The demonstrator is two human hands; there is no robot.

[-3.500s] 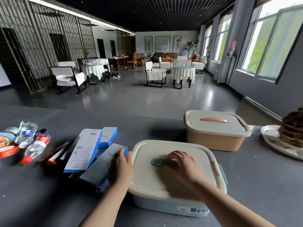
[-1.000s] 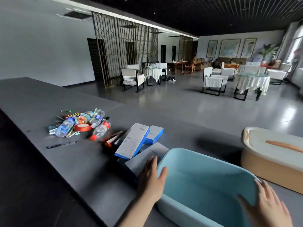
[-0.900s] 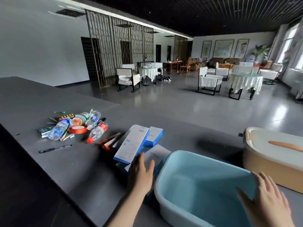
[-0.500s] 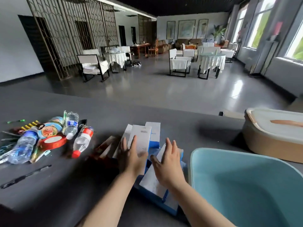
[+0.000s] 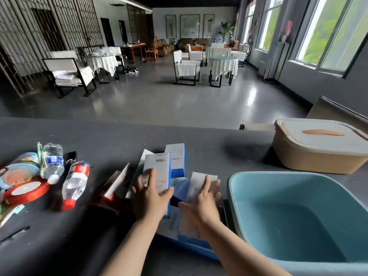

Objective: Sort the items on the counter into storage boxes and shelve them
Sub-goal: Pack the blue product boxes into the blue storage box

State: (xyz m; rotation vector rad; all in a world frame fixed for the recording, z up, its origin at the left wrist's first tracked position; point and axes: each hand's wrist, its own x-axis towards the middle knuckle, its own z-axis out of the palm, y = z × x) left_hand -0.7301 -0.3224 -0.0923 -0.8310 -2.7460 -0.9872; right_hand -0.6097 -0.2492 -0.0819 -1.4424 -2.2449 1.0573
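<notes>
Several white and blue cartons lie in a heap on the dark counter (image 5: 199, 140). My left hand (image 5: 149, 198) grips the top carton (image 5: 157, 168), with fingers on its face and my thumb round its right edge. My right hand (image 5: 201, 204) holds a second carton (image 5: 199, 181) beside it, the fingers draped over its right side. More cartons (image 5: 176, 160) lie behind and under these two. An open light blue storage box (image 5: 231, 188) stands empty just right of my right hand. A tan storage box (image 5: 318, 156) with a closed lid sits behind it.
Left of the cartons lie two water bottles (image 5: 52, 162) (image 5: 75, 182), a red tape roll (image 5: 25, 191), a round tin (image 5: 18, 172), thin booklets (image 5: 117, 182) and a black pen (image 5: 14, 234). Beyond the counter is a hall with chairs and tables.
The lid has come off the blue box. Both hands left the box and moved left onto the cartons, where each now holds one. My view swung back to the right.
</notes>
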